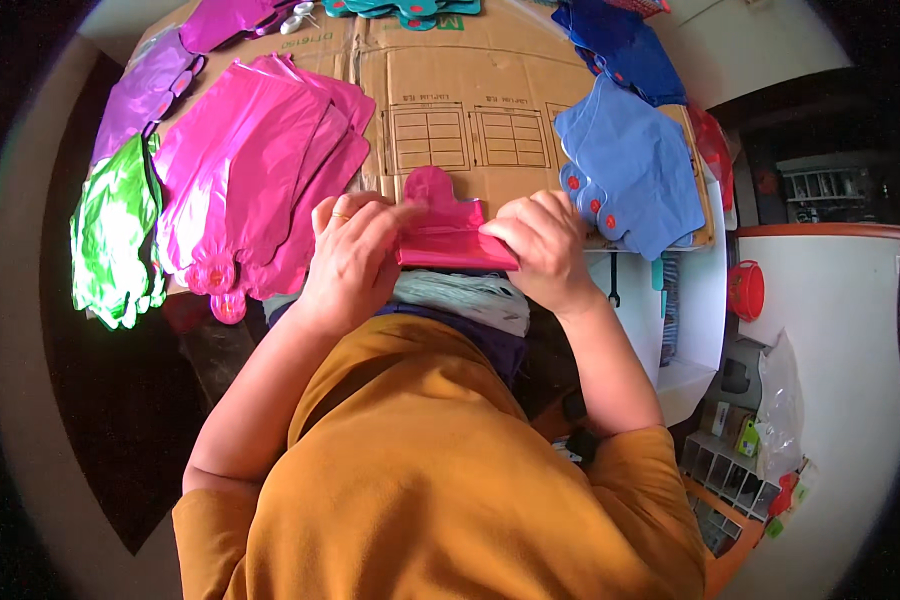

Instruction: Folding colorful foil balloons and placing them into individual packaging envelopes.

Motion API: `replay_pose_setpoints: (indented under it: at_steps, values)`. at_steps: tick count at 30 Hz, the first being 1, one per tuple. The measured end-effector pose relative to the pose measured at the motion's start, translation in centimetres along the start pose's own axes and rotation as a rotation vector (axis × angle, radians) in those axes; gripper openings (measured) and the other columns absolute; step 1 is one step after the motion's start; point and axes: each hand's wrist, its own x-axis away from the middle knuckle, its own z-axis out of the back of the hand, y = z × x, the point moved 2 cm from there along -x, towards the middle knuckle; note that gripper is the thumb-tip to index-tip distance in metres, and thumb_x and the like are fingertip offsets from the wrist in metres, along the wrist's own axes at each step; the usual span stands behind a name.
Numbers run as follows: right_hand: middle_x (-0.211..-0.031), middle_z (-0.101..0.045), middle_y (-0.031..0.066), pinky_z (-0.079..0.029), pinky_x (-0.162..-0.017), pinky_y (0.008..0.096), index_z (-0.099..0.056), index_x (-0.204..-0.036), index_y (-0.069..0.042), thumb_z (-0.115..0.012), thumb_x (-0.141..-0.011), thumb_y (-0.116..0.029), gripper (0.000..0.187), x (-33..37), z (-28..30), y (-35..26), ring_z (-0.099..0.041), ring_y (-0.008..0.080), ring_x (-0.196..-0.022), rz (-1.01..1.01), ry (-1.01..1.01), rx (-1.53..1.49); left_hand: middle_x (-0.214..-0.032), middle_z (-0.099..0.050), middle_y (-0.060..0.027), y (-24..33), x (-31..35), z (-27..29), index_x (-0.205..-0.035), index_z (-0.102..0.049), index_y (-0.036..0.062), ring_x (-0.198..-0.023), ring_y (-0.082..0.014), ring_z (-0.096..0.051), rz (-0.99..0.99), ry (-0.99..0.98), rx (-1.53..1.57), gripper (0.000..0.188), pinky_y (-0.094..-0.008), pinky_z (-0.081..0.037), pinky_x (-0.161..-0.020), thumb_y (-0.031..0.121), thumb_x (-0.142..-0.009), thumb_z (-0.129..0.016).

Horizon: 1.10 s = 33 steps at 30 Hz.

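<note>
At the near edge of the cardboard-covered table (490,90), the left hand (350,255) and right hand (542,245) both pinch one folded pink foil balloon (442,228). Bare cardboard lies open just beyond it. A pink stack (260,160) sits left, a blue stack (630,165) right; their counts are unclear, with layers overlapping.
</note>
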Motion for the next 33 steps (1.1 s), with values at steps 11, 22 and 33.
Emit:
replay_pose_setpoints:
  at_steps: [11, 22, 33]
  values:
    - [-0.084, -0.06, 0.0022, -0.04, -0.076, 0.0371, -0.068, -0.088, -0.011, -0.081, -0.073, -0.013, 0.02, -0.3, 0.5, 0.0, -0.057, 0.0232, -0.08, -0.157, -0.12, -0.154, -0.094, -0.069, -0.0033, 0.2, 0.6, 0.1, -0.111, -0.071, 0.0123, -0.103, -0.0228, -0.062, 0.097, 0.044, -0.087, 0.031, -0.0519, -0.029, -0.11, 0.013, -0.081, -0.074]
    - [-0.098, -0.062, 0.0049, -0.054, -0.081, 0.0272, -0.067, -0.107, 0.006, -0.074, -0.086, -0.001, 0.023, -0.3, 0.2, 1.6, -0.065, 0.0122, -0.092, -0.796, -0.301, -0.657, -0.086, -0.066, -0.0113, 0.0, -1.1, 0.5, -0.092, -0.063, 0.0026, -0.099, -0.031, -0.061, 0.393, -0.11, -0.03, 0.024, -0.0494, -0.034, -0.106, 0.018, -0.079, -0.077]
    - [-0.085, -0.063, 0.0095, -0.049, -0.074, 0.0409, -0.071, -0.095, -0.007, -0.08, -0.076, -0.01, 0.021, -0.7, -0.5, 0.1, -0.063, 0.0298, -0.083, -0.466, -0.075, -0.514, -0.099, -0.066, -0.0156, -0.6, -0.2, -0.1, -0.113, -0.065, 0.0029, -0.104, -0.0332, -0.06, 0.357, -0.04, 0.028, 0.034, -0.0499, -0.033, -0.11, 0.016, -0.082, -0.075]
